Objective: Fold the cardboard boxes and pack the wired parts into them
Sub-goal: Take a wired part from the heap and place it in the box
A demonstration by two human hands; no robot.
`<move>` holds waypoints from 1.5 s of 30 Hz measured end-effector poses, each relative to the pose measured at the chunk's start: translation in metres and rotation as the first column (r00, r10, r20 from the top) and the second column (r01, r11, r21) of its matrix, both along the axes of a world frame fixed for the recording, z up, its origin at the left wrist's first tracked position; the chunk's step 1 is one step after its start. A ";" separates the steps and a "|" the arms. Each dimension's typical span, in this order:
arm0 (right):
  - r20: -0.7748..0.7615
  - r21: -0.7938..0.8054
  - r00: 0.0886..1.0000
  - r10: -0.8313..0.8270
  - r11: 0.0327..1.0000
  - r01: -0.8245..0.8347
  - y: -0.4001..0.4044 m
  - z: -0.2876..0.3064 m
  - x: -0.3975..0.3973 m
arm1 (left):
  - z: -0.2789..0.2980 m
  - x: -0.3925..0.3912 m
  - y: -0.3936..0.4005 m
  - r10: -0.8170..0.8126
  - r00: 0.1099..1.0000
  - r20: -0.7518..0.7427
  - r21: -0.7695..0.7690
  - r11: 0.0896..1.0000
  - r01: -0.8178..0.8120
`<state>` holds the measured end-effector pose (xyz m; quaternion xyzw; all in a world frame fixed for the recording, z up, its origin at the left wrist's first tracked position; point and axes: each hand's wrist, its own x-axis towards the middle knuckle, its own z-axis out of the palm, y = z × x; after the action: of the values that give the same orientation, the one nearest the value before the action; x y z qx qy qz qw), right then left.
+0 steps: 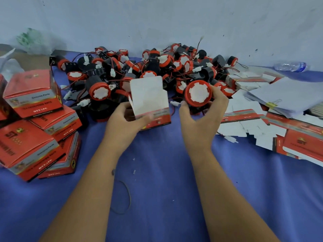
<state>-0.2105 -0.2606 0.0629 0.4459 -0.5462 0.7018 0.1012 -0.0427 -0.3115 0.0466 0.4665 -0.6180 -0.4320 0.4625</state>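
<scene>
Left hand [125, 119] gripping open cardboard box [150, 102], upright on blue cloth [166, 172], mouth up, white lid flap standing up at the far side, long axis vertical. Right hand [201, 117] curled round one wired part [198, 93], just right of the box, red-and-white face toward camera, axis roughly horizontal. Behind: pile of parts [148, 67]. Left: closed boxes [35, 119] stacked. Right: flat box blanks [253, 119].
</scene>
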 end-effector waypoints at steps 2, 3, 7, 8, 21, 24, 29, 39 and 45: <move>-0.014 -0.044 0.996 0.083 0.995 -0.084 0.005 0.000 0.012 | -0.001 0.000 0.000 -0.128 0.989 0.067 0.024 0.992 0.127; -0.034 -0.046 0.995 0.093 0.994 -0.094 0.007 0.000 0.016 | -0.001 0.000 0.001 -0.166 0.981 0.100 0.031 0.986 0.164; -0.268 -0.041 0.961 0.063 0.996 -0.077 0.012 0.001 0.025 | -0.001 -0.001 0.005 -0.223 0.967 0.124 0.002 0.975 0.224; -0.326 -0.017 0.941 0.086 0.995 -0.097 0.012 0.001 0.027 | 0.000 -0.001 0.006 -0.233 0.964 0.131 -0.012 0.972 0.236; -0.537 0.436 0.804 0.255 0.900 0.006 0.009 -0.001 0.022 | -0.001 0.003 0.000 -0.252 0.954 0.162 -0.060 0.963 0.264; -0.528 0.481 0.797 0.294 0.876 -0.004 0.011 0.000 0.024 | -0.002 0.004 -0.002 -0.245 0.957 0.156 -0.051 0.965 0.256; -0.630 0.473 0.751 0.198 0.865 0.169 0.013 0.001 0.027 | -0.003 0.001 0.000 -0.231 0.960 0.157 -0.064 0.968 0.244; -0.743 0.551 0.623 0.244 0.752 0.362 0.009 0.000 0.051 | -0.004 -0.001 -0.001 -0.170 0.961 0.218 -0.060 0.981 0.187; -0.758 0.510 0.638 0.133 0.731 0.453 0.014 -0.002 0.054 | -0.003 -0.002 0.001 -0.154 0.965 0.214 -0.058 0.984 0.170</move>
<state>-0.1569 -0.2469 0.0605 0.6456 -0.7042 0.1969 0.2201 -0.0450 -0.3103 0.0436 0.4393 -0.7152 -0.3930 0.3756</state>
